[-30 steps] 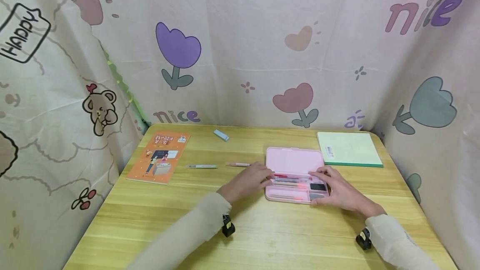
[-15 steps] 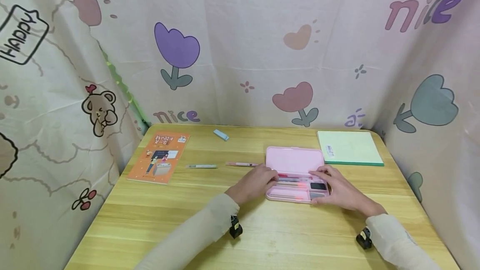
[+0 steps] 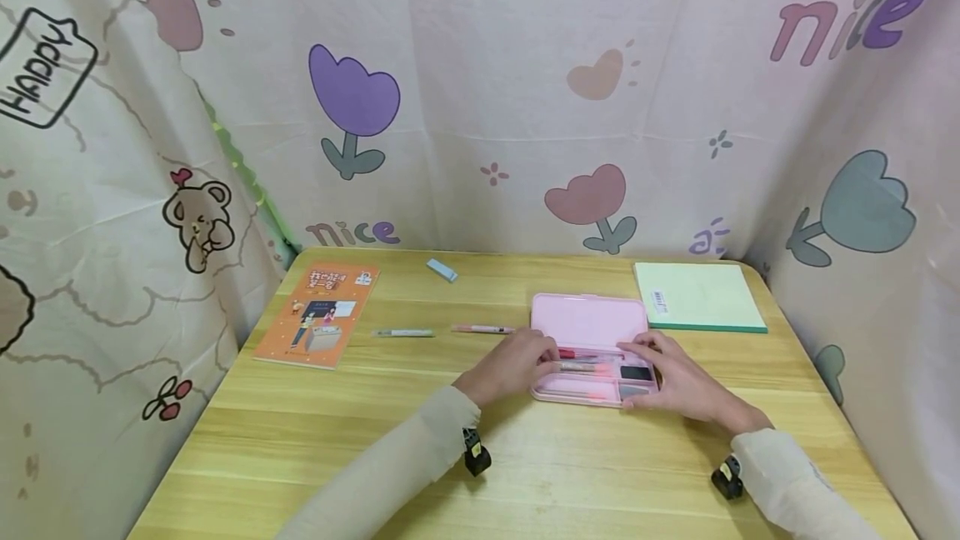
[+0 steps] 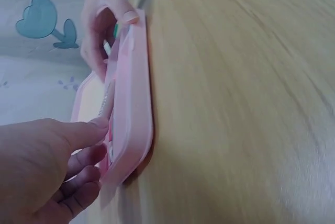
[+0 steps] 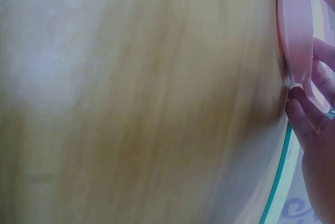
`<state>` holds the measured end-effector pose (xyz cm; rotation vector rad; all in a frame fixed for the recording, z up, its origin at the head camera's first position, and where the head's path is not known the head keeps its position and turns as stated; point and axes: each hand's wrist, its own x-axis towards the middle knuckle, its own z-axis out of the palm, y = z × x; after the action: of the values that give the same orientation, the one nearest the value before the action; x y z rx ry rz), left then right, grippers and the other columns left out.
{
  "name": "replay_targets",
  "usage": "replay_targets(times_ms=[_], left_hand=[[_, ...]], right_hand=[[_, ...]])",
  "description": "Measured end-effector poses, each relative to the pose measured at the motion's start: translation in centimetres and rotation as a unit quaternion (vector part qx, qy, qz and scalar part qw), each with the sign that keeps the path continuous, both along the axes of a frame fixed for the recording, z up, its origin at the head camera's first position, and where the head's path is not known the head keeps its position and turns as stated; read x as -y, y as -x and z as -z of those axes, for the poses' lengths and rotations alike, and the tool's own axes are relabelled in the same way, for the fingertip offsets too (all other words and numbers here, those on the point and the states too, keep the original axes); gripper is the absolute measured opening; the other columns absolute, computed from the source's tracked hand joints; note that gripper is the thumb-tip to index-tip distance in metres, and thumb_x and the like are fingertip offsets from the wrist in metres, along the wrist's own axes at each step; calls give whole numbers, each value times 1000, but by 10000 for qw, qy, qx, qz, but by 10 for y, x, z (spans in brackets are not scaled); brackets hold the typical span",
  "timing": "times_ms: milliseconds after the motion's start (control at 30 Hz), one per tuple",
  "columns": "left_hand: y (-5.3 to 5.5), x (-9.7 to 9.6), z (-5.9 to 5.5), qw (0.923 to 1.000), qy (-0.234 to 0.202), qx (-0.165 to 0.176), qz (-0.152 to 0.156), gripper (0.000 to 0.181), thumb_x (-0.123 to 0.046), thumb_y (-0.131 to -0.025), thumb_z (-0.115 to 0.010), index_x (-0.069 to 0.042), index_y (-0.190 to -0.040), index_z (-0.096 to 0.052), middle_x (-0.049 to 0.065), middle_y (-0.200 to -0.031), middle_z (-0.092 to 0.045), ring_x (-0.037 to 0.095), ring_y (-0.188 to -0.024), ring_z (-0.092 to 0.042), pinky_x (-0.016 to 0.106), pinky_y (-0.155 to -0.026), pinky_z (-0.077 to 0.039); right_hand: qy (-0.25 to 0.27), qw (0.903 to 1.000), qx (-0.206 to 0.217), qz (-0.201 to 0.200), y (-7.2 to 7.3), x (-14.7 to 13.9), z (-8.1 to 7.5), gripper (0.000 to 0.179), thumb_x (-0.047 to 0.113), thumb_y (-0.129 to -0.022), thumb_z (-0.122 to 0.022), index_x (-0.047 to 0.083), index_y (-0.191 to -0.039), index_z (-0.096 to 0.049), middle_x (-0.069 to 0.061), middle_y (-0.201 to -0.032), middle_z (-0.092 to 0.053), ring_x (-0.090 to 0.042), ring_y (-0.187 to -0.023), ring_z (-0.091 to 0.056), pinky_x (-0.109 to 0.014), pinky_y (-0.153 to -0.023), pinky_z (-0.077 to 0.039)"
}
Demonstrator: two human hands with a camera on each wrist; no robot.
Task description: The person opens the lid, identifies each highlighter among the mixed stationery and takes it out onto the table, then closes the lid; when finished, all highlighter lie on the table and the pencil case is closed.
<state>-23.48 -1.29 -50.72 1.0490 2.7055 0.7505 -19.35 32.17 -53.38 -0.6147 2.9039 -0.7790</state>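
A pink pencil case (image 3: 588, 322) lies on the table with its lid folded back, several pens and pencils in its compartments. My left hand (image 3: 516, 367) is over its left end; in the left wrist view the thumb and fingers pinch a slim pen (image 4: 107, 101) with small print, which lies along the case. My right hand (image 3: 678, 380) grips the case's right end, thumb at the front edge and fingers at the back, as the right wrist view also shows. A dark block (image 3: 636, 373) sits in the right compartment. The left fingers cover the pen's near end.
Left of the case lie a pinkish pen (image 3: 480, 329) and a pale green pen (image 3: 403, 332). Farther back is a light blue stick-like block (image 3: 442, 270). An orange booklet (image 3: 318, 315) lies at the left, a pale green notebook (image 3: 701, 297) at the back right. A printed curtain (image 3: 480, 107) surrounds the table.
My left hand has shifted a little right, farther over the case, baring more of the pinkish pen behind it. The right hand and the case have stayed put.
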Motion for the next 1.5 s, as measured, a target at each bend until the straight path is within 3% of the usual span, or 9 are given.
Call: replay_targets(times_ms=[133, 233, 400, 567, 700, 800, 1000, 1167, 1500], left_hand=[[4, 15, -3, 9994, -179, -182, -212, 14, -26, -110, -68, -16, -112, -78, -5, -109, -73, 12, -108, -63, 29, -99, -56], [7, 39, -6, 9977, -426, -226, -470, 15, -26, -110, -68, -16, -115, -77, -4, -115, -75, 15, -115, -65, 35, -106, -56], [8, 105, -12, 9925, -709, -340, -941, 17, -22, -107, -71, -13, -121, -76, 1, -119, -75, 18, -113, -68, 39, -100, -60], [5, 179, -16, 9856, -421, -772, -1446, 14, -20, -105, -75, -14, -117, -77, -1, -111, -75, 15, -101, -68, 36, -87, -62], [-1, 227, -14, 9827, -182, -934, -1590, 12, -20, -105, -74, -16, -116, -78, -3, -110, -76, 15, -99, -68, 37, -84, -61], [-5, 250, -9, 9823, -85, -976, -1598, 11, -19, -105, -75, -16, -115, -79, -3, -112, -76, 16, -99, -68, 43, -87, -60], [-11, 273, 1, 9797, 138, -1166, -1627, 13, -19, -104, -76, -16, -116, -80, -1, -115, -76, 20, -102, -70, 59, -98, -55], [-10, 278, 5, 9781, 356, -1411, -1490, 8, -18, -102, -78, -16, -111, -79, -1, -114, -75, 23, -109, -68, 51, -93, -58], [-6, 277, 7, 9787, 632, -1346, -1415, 8, -16, -100, -80, -17, -108, -80, -4, -106, -75, 19, -103, -68, 42, -85, -58]], right_hand=[[3, 10000, -29, 11, -1, 1, 1, 95, 67, -80, -90, 23, -158, -58, -8, -150, -49, -33, -136, -45, -70, -111, -46], [24, 10000, -45, 19, -1, 2, 1, 95, 67, -80, -90, 22, -158, -58, -7, -150, -49, -32, -136, -45, -69, -111, -47], [96, 9999, 39, 6, -1, 3, 0, 96, 68, -79, -90, 23, -158, -58, -6, -150, -49, -32, -137, -44, -69, -112, -46], [100, 9999, 62, 26, -1, 0, -2, 96, 66, -79, -91, 22, -158, -58, -8, -151, -48, -34, -138, -43, -71, -113, -44], [81, 9999, 65, 18, -2, -1, -5, 96, 66, -79, -91, 22, -158, -58, -8, -151, -48, -35, -139, -42, -72, -114, -44], [72, 10000, 60, 16, -2, -1, -5, 95, 66, -80, -90, 22, -158, -58, -8, -151, -48, -35, -139, -42, -72, -114, -44], [66, 10000, -16, -35, -2, 1, -4, 96, 67, -80, -90, 20, -158, -58, -9, -150, -49, -33, -137, -44, -69, -112, -45], [46, 10000, -2, -10, -2, 2, -1, 96, 67, -80, -90, 21, -158, -58, -9, -150, -49, -33, -136, -45, -68, -112, -46], [43, 10000, 32, 8, -1, 1, -1, 96, 66, -79, -90, 22, -158, -58, -8, -150, -48, -34, -137, -44, -70, -113, -45]])
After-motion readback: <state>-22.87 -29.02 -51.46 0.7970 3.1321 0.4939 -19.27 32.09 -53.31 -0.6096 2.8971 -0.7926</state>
